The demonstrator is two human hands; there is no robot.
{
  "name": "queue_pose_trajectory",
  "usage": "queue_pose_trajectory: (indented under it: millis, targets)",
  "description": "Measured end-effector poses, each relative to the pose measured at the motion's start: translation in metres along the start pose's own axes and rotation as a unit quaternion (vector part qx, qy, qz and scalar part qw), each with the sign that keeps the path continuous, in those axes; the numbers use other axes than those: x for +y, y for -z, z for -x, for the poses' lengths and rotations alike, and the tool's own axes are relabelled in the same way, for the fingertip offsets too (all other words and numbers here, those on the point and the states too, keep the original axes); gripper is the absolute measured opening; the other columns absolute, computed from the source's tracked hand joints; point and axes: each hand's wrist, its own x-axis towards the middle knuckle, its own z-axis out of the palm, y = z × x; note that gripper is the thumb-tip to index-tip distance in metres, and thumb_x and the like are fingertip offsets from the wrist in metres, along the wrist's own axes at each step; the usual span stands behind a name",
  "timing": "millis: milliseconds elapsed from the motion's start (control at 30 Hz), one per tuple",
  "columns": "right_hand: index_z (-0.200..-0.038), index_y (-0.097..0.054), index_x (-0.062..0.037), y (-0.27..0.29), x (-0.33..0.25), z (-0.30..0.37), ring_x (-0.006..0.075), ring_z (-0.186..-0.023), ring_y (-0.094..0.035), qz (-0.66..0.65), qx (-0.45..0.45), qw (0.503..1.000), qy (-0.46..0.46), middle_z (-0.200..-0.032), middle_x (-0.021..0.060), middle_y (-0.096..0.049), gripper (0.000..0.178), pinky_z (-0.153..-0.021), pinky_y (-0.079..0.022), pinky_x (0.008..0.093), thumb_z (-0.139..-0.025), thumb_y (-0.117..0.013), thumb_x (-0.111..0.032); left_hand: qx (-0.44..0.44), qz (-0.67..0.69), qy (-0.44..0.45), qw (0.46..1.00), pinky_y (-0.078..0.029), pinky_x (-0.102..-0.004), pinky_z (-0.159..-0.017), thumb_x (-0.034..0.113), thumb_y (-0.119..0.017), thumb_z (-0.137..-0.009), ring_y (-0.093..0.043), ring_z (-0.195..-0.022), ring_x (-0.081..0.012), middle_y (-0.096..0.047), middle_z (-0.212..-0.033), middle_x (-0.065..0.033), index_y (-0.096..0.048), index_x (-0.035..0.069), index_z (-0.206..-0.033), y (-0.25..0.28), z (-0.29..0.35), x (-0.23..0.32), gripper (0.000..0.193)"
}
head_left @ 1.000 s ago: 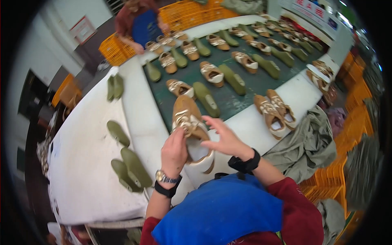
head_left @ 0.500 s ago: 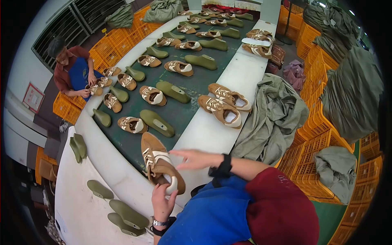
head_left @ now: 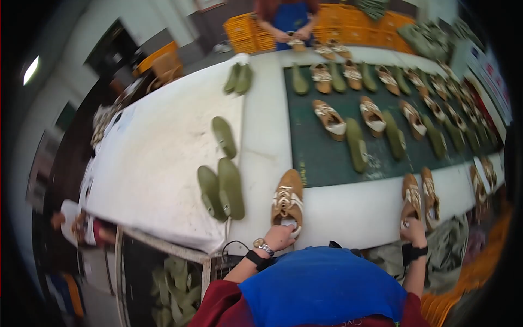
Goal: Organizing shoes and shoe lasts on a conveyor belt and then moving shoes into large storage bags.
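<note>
My left hand [head_left: 279, 237] grips the heel of a tan shoe with white laces [head_left: 287, 200] standing on the white table edge [head_left: 338, 210]. My right hand [head_left: 412, 231] reaches out to the right and touches the heel of one of a pair of tan shoes [head_left: 420, 199] on the same edge. Both wrists wear dark bands; the left also has a watch. A blue apron covers my front at the bottom of the view.
Green shoe lasts [head_left: 220, 187] lie left of my left hand, more [head_left: 224, 136] farther back. A dark green belt [head_left: 327, 147] carries several tan shoes and green lasts. Another person in blue [head_left: 287, 22] works at the far end by orange crates [head_left: 256, 34].
The view has swung back to the left. My left hand has set the tan shoe down on the table edge, and my right hand has left it and reached right to the pair.
</note>
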Motion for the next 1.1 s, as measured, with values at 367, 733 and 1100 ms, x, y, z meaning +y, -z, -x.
queue_pose_trajectory:
  millis: [367, 733, 1100]
  targets:
    - [-0.087, -0.066, -0.0066, 0.006, -0.139, -0.016, 0.0345, -0.075, -0.062, 0.037, -0.147, 0.962, 0.229, -0.082, 0.0167, -0.065, 0.025, -0.07, -0.05, 0.04, -0.072, -0.062, -0.027, 0.071, -0.021, 0.027, 0.997, -0.047, -0.0395, -0.069, 0.023, -0.068, -0.069, -0.06, -0.069, -0.0332, -0.062, -0.07, -0.0151, -0.061, 0.007, -0.091, -0.017, 0.056, -0.017, 0.028]
    - [-0.091, -0.062, -0.0077, -0.018, -0.26, -0.006, 0.034, -0.074, -0.062, 0.148, -0.318, 0.837, 0.42, -0.077, 0.0162, -0.063, 0.021, -0.065, -0.048, 0.0433, -0.077, -0.057, -0.021, 0.0, -0.056, 0.027, 0.998, -0.047, -0.0391, -0.07, 0.025, -0.069, -0.068, -0.062, -0.067, -0.0313, -0.063, -0.067, -0.0146, -0.062, 0.009, -0.088, 0.01, 0.083, -0.057, 0.027]
    - [-0.11, -0.06, -0.0138, 0.081, -0.506, -0.174, 0.0339, -0.085, -0.061, -0.095, -0.026, 0.89, 0.446, -0.091, 0.0143, -0.065, 0.032, -0.074, -0.049, 0.042, -0.08, -0.057, -0.024, -0.054, 0.083, -0.057, 0.993, -0.05, -0.0421, -0.065, 0.034, -0.061, -0.078, -0.062, -0.068, -0.0348, -0.063, -0.07, -0.0186, -0.06, 0.01, -0.105, 0.011, 0.07, -0.089, 0.036]
